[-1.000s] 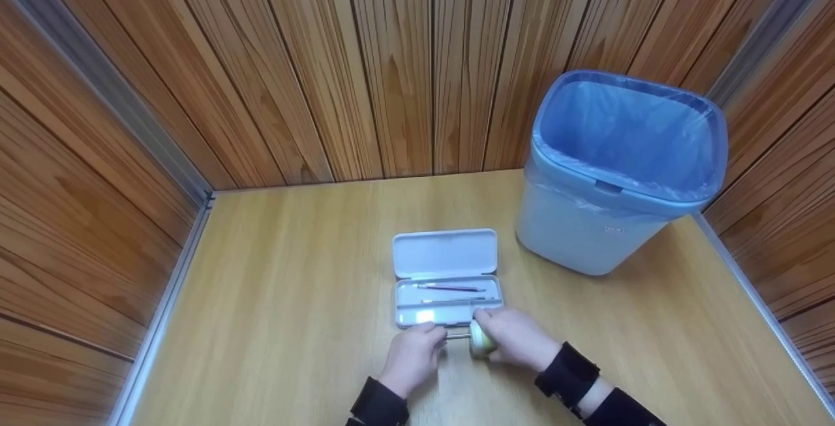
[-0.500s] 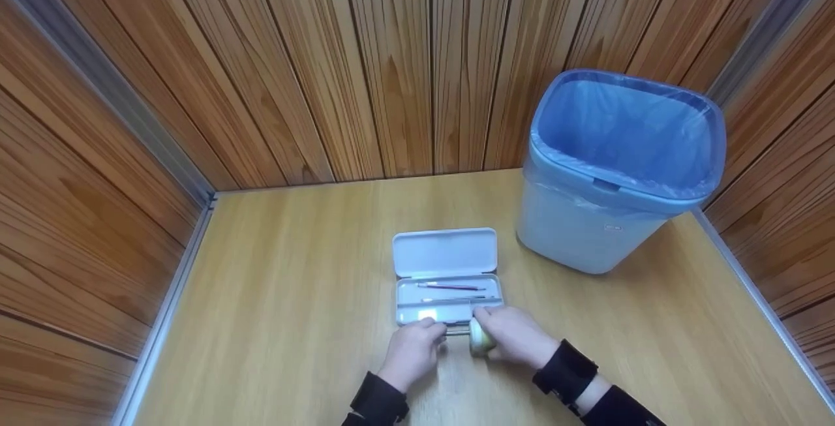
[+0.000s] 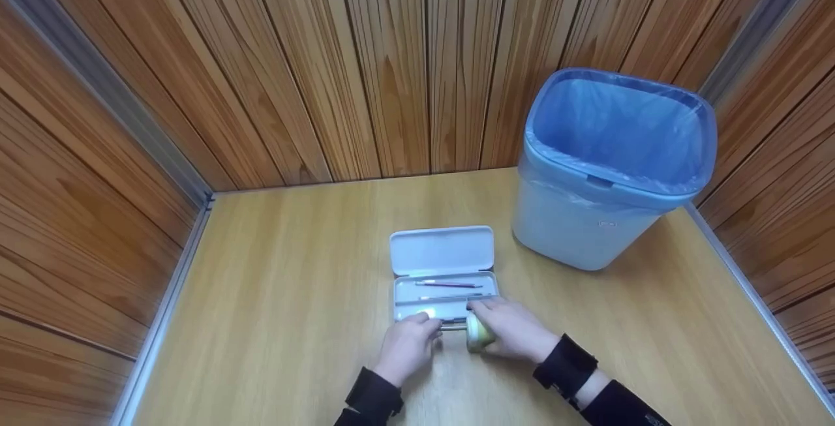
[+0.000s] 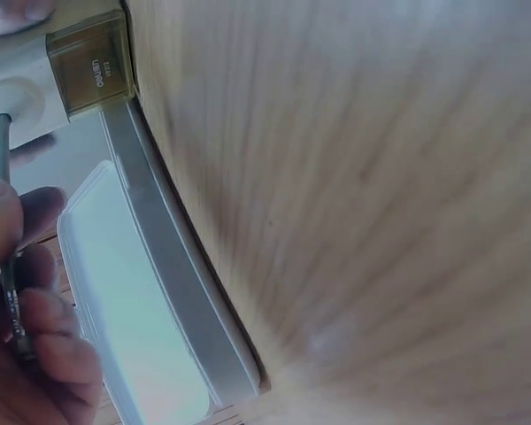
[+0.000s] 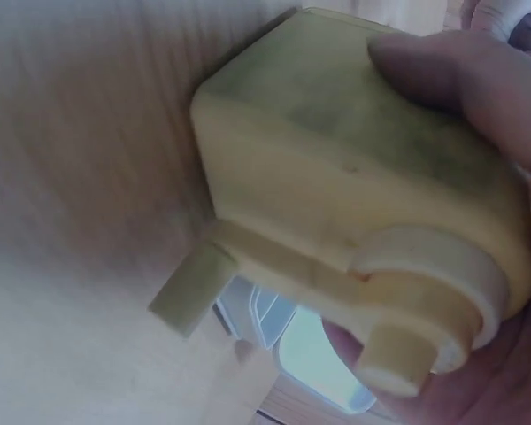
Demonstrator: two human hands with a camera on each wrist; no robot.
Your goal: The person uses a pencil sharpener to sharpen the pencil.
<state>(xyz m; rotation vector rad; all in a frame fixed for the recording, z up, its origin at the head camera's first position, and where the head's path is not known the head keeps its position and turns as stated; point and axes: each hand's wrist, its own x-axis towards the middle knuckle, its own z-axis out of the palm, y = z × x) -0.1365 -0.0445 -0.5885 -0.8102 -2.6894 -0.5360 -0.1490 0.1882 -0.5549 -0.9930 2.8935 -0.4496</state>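
My left hand [image 3: 406, 346] pinches a dark pencil [image 4: 2, 155] whose far end is in the hole of a pencil sharpener [image 5: 336, 159]. The sharpener is pale yellow, with a see-through brown shavings drawer [image 4: 93, 66] low on its front. My right hand [image 3: 518, 329] grips the sharpener body on the table, thumb over its top. On its back, the crank handle [image 5: 193, 290] stands free of the fingers. Right behind both hands lies a pale pencil case [image 3: 442, 250] with its lid up. A reddish pencil [image 3: 450, 284] and another thin stick lie inside.
A tall bin [image 3: 574, 230] with a blue rim and a bag liner stands at the back right. Wood-panelled walls [image 3: 391, 67] enclose the table [image 3: 287, 269] at the back and both sides.
The head view has shifted slightly. Both hands keep their hold on the pencil and the sharpener, with the left hand a touch farther left in view.
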